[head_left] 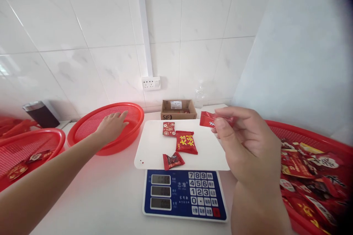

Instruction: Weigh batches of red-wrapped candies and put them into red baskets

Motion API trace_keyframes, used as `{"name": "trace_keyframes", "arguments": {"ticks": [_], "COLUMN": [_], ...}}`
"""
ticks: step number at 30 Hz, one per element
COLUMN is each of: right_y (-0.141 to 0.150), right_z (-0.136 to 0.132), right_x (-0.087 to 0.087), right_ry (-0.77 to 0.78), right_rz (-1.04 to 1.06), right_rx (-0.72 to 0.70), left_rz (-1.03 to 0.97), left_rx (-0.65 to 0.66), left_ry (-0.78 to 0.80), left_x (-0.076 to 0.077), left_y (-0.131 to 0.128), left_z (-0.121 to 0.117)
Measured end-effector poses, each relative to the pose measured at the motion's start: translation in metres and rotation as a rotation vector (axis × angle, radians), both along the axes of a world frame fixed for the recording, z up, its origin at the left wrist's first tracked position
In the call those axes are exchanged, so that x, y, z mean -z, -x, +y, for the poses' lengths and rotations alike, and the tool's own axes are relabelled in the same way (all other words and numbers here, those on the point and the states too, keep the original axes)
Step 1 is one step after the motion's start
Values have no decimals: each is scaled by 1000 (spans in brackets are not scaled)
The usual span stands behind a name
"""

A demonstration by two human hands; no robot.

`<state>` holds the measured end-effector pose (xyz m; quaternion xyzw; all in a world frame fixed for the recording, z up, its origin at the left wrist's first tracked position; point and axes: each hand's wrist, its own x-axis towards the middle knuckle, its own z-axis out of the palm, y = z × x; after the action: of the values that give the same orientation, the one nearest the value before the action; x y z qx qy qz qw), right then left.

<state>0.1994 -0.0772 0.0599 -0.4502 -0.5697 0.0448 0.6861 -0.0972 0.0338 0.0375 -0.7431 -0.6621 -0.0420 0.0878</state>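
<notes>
My right hand (pixel 245 143) pinches a red wrapped candy (pixel 208 119) above the right side of the white weighing plate (pixel 150 150) of a blue digital scale (pixel 183 194). Three red candy packets lie on the plate: a small one (pixel 168 129), a larger one (pixel 186 142) and one near the front (pixel 172 160). My left hand (pixel 111 127) reaches into the empty red mesh basket (pixel 136 117) at the back left, fingers stretched flat over its bottom, holding nothing.
A red tray (pixel 317 139) full of several wrapped candies stands at the right. Another red basket (pixel 55 137) with a few candies sits at far left. A cardboard box (pixel 178 109) and a black cylinder (pixel 40 113) stand by the tiled wall, below a wall socket (pixel 151 83).
</notes>
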Motion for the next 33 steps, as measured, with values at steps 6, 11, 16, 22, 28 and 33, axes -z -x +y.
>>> {"name": "trace_keyframes", "arguments": {"ticks": [6,11,16,22,28,33], "right_y": [-3,-5,-7,-9,-10,-12], "right_z": [1,2,1,-4,-6,-4], "right_x": [3,4,2,-2,-4,-2], "right_ry": [-3,0,-1,-25,-37,-30], "right_rz": [-84,-77,-67,-6,0,-51], "right_rx": [-4,1,-15,-47,-59,-64], "left_rz": [-159,-244,-257,-230,-217,-289], "left_rx": [293,416,429,258,42,372], "left_ry": [112,163,111,-59,-21,154], "left_x": [29,54,57,19,0,32], "left_y": [-69,-132,-140,-69,-28,-104], "left_z": [15,36,45,45,42,20]}}
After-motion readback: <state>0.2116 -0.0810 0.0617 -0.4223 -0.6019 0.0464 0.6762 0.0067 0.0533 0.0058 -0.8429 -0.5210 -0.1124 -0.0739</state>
